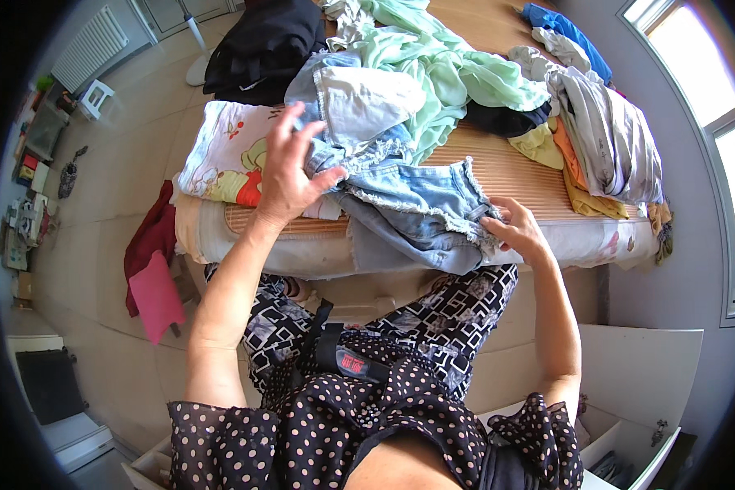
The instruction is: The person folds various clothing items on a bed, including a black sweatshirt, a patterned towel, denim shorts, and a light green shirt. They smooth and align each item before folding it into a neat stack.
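Observation:
Pale blue denim shorts (420, 192) with frayed edges lie spread and crumpled at the front edge of a bed. A white pocket lining (367, 102) shows on the denim's far part. My left hand (290, 171) is open, fingers spread, by the left side of the denim; whether it touches the cloth I cannot tell. At the right end, my right hand (518, 229) has its thumb and fingers closed on the denim's frayed edge. A white printed garment (229, 151) with coloured figures lies flat beside my left hand.
Mint green cloth (433, 73) is heaped beyond the denim, with a black bag-like item (265, 49) to its left. Folded grey clothes (608, 135) and yellow and orange pieces lie at right on the woven mat (498, 175). A pink cloth (157, 298) hangs at left.

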Demonstrator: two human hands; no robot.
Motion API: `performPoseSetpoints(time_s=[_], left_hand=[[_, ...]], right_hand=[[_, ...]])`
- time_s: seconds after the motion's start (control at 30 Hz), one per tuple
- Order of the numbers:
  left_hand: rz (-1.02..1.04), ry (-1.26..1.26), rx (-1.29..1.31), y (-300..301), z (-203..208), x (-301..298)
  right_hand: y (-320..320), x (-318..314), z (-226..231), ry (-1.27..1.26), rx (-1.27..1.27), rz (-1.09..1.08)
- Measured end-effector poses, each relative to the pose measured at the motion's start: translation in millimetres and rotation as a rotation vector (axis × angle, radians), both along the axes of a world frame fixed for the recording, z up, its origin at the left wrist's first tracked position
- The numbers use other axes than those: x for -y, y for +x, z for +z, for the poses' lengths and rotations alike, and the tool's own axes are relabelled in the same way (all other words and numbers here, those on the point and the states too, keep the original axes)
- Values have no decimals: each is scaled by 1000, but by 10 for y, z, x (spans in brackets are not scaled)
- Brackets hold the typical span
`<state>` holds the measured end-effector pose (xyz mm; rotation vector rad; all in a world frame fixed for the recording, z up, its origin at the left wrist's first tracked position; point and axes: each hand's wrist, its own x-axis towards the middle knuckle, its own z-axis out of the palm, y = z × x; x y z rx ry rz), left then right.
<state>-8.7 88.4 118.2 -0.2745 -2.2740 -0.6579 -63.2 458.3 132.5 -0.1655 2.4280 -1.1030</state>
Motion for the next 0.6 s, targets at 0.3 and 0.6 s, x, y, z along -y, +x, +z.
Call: performPoseSetpoints(time_s=[0.3,0.6], left_hand=[[31,209,183,-79,205,419],[-32,-254,320,-173,166,309]], right_hand=[[334,-47,-89,-431,152,-183],[165,4,1122,-437,-449,115]])
